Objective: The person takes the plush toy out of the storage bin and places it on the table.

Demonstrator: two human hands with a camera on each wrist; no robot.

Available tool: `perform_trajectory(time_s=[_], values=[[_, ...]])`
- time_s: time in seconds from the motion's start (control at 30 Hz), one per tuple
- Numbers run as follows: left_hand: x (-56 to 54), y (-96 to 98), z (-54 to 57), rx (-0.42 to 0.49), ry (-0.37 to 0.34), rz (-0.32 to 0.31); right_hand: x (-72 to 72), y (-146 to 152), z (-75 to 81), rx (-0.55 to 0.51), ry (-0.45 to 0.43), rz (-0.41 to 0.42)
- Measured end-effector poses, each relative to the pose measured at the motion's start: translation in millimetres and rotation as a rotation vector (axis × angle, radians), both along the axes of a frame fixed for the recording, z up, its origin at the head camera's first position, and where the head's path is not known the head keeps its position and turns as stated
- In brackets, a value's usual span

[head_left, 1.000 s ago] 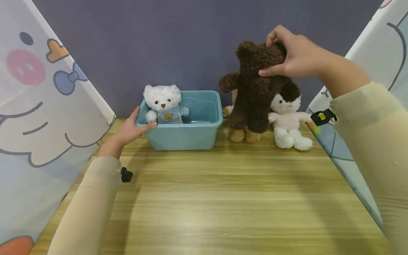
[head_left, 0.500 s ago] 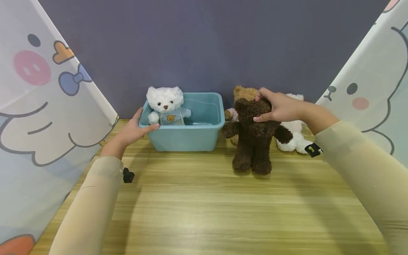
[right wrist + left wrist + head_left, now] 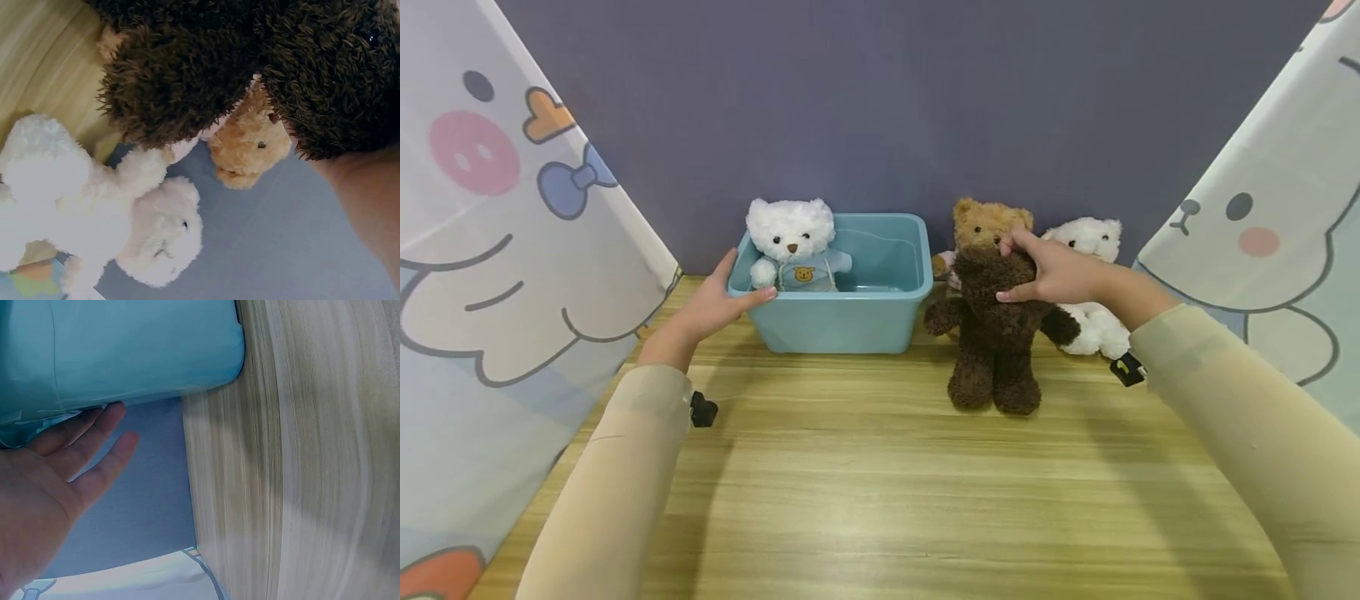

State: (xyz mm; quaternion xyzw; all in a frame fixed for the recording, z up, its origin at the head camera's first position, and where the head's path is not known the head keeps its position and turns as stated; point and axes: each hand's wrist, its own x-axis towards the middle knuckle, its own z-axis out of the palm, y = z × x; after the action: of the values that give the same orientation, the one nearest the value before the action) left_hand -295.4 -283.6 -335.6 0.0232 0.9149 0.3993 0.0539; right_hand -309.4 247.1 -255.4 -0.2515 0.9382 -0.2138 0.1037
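My right hand [image 3: 1060,267] grips the head of a dark brown teddy bear [image 3: 1000,346], thumb in front and fingers over the top. The bear is upright, its feet at the table; in the right wrist view its dark fur [image 3: 181,81] fills the top. My left hand [image 3: 709,307] rests at the left front corner of a light blue bin [image 3: 835,329], thumb along the front rim. Its extended fingers [image 3: 94,434] lie against the bin's side in the left wrist view. A white teddy bear [image 3: 790,233] in a blue top sits inside the bin's left part.
Behind the brown bear sits a tan teddy bear [image 3: 988,218], partly covered. A white plush bear [image 3: 1097,325] sits to its right, partly behind my right hand. A dark wall [image 3: 880,100] stands behind, and printed cloths flank the wooden table [image 3: 880,492].
My right hand has brought the brown bear down and forward, from in front of the other plush toys to the table, uncovering the tan bear's head. The left hand stays at the bin.
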Motion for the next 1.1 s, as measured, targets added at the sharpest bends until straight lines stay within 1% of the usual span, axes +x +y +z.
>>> perform_trajectory(time_s=[0.13,0.23,0.33,0.47,0.57,0.67,0.73,0.8,0.97,1.03,1.1], values=[[0.3,-0.1,1.6,0.002,-0.008,0.005,0.3,1,-7.2,-0.017,0.002,-0.005],[1.2,-0.3,2.1,0.004,-0.011,0.010,-0.9,1,-13.6,-0.039,-0.006,0.007],[1.0,-0.3,1.6,0.009,-0.009,0.014,0.8,0,-19.9,-0.050,-0.017,0.014],[1.3,-0.3,0.7,-0.007,-0.014,0.016,3.7,-1,-31.3,-0.043,-0.044,0.035],[1.5,1.0,1.0,-0.004,-0.017,0.011,3.5,0,-40.9,-0.043,-0.046,0.043],[0.7,2.5,2.3,0.012,-0.011,0.007,0.3,2,-49.7,-0.063,-0.033,0.037],[1.2,2.3,3.6,0.007,-0.004,0.008,-3.8,4,-55.4,-0.084,-0.032,0.030],[1.7,1.5,4.4,-0.004,-0.002,0.014,-8.5,5,-61.0,-0.113,-0.052,0.022],[1.9,1.2,2.6,-0.024,-0.016,0.013,-17.6,12,-74.8,-0.155,-0.151,-0.031],[1.4,1.9,1.3,-0.019,-0.015,0.010,-19.3,15,-78.1,-0.157,-0.172,-0.041],[1.5,2.3,0.8,-0.015,-0.006,0.008,-20.2,16,-80.0,-0.164,-0.174,-0.042]])
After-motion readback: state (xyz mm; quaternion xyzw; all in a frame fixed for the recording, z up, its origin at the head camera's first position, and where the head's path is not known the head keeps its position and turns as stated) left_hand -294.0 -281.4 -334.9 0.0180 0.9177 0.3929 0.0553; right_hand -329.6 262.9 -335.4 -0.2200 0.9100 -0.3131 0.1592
